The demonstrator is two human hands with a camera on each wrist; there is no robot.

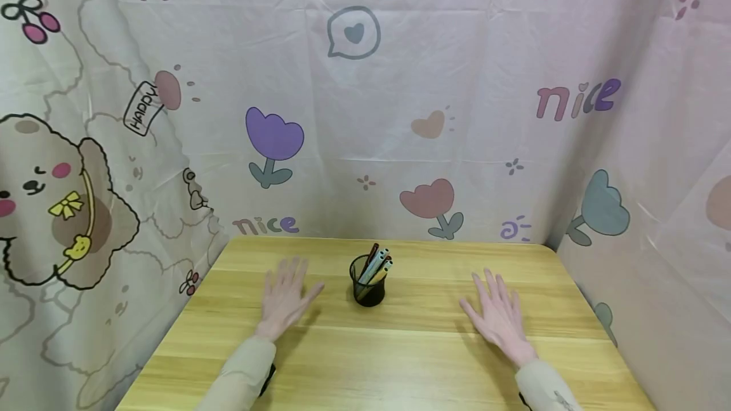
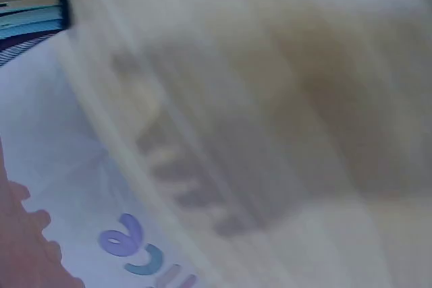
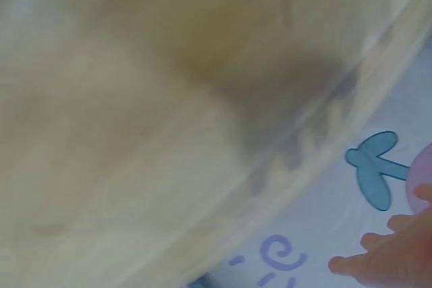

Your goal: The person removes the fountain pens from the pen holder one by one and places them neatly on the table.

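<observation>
Between the two hands, toward the back of the wooden table, stands a black mesh pen holder (image 1: 370, 297) with several pens (image 1: 374, 267) leaning in it. My left hand (image 1: 283, 300) is over the table to the left of the holder, its fingers spread and holding nothing. Farther off on the right side, my right hand (image 1: 499, 314) also has spread fingers and nothing in it. Both hands are apart from the holder. Part of the mesh holder (image 2: 34, 32) shows at the top left corner of the left wrist view. Fingers (image 3: 388, 257) appear at the lower right of the right wrist view.
A light wooden table (image 1: 365, 360) spans the front. Behind it hangs a patterned curtain (image 1: 354, 94) with flowers and lettering, meeting the table's back edge. More patterned cloth (image 1: 143, 208) hangs along the left, and also on the right side.
</observation>
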